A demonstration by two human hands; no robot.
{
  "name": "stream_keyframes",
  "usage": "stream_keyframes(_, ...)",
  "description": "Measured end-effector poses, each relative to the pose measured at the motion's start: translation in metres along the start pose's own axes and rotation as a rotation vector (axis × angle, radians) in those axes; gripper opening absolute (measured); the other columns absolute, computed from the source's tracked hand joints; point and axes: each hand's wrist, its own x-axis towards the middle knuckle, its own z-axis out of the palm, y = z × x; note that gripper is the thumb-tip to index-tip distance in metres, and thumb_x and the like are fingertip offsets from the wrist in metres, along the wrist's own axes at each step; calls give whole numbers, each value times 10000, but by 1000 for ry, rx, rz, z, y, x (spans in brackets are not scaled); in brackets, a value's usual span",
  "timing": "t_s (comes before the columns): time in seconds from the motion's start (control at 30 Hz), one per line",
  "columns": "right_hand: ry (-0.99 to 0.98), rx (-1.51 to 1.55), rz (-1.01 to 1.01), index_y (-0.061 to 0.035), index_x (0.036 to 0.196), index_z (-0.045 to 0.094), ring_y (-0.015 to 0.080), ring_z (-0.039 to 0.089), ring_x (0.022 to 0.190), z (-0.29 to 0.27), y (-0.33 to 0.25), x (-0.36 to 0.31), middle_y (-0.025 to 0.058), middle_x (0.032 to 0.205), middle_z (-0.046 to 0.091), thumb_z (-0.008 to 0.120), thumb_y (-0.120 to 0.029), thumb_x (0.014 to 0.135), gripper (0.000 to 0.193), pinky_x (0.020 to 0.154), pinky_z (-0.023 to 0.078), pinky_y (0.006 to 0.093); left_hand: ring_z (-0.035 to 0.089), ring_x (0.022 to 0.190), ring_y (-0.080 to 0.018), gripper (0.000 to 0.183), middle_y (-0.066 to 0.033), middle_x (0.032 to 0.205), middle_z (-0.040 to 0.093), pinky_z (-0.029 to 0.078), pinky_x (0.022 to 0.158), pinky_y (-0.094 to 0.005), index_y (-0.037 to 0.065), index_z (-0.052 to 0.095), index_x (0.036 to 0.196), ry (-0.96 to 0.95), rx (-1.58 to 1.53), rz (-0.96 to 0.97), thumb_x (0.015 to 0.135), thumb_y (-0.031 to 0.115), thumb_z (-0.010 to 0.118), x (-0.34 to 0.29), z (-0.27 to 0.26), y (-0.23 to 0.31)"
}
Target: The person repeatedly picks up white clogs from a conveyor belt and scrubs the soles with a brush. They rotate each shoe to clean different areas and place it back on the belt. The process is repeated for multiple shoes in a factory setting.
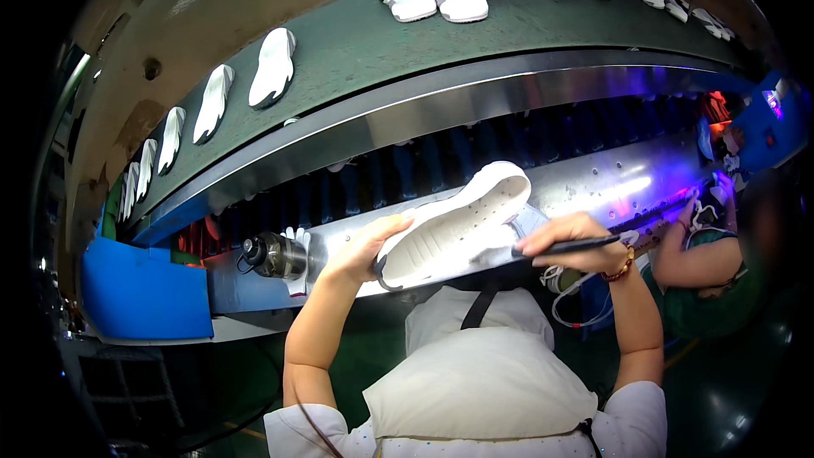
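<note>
A white shoe sole [415, 259] with a hollow, ribbed inside is held tilted in front of me, its inner side facing up. My left hand [373, 244] is closed around its near left end, by a dark grey patch on the edge. In my right hand [564, 239], to the right of the sole, is a slim black-handled brush [585, 244], pointing left toward the sole. Pale blur hides the brush's tip, so I cannot tell whether it touches the sole.
A metal ledge [593, 191] runs behind the sole. Beyond it, a green conveyor belt [339, 51] carries several white soles [273, 68]. A dark bottle [275, 254] and white glove [297, 276] lie left, near a blue panel [144, 288]. Another person's arm [704, 263] is at right.
</note>
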Motion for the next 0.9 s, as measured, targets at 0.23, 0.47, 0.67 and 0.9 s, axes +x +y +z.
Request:
stream_keyframes(0.23, -5, -23, 155, -6, 864, 628, 187, 601, 849, -1, 9, -7, 107, 880, 633, 633, -10, 696, 168, 772, 461, 272, 574, 819, -164, 513, -143, 997, 555, 480, 668, -270, -29, 462, 1130, 29, 159, 37, 786, 346, 526, -4, 0, 3)
stream_keyframes(0.47, 107, 215, 203, 1, 897, 625, 125, 571, 806, 40, -11, 21, 95, 874, 625, 611, -76, 722, 192, 726, 435, 224, 529, 973, -263, 518, -180, 1099, 499, 469, 780, -397, 6, 392, 1195, -58, -267, 21, 808, 340, 478, 23, 26, -22)
stream_keyframes(0.67, 574, 121, 185, 4, 851, 624, 96, 559, 698, 47, 41, 15, 74, 773, 623, 597, -62, 732, 139, 633, 435, 219, 515, 1000, -331, 477, -180, 1147, 480, 443, 796, -513, 13, 382, 1203, -154, -495, 54, 860, 344, 344, 28, 24, -42)
stream_keyframes(0.9, 923, -187, 217, 4, 863, 605, 222, 599, 735, 69, 72, 23, 137, 810, 620, 583, -49, 737, 138, 672, 453, 273, 541, 957, -315, 486, -176, 1121, 490, 492, 718, -485, 0, 332, 1215, -67, -497, 60, 866, 336, 360, 37, 37, -67)
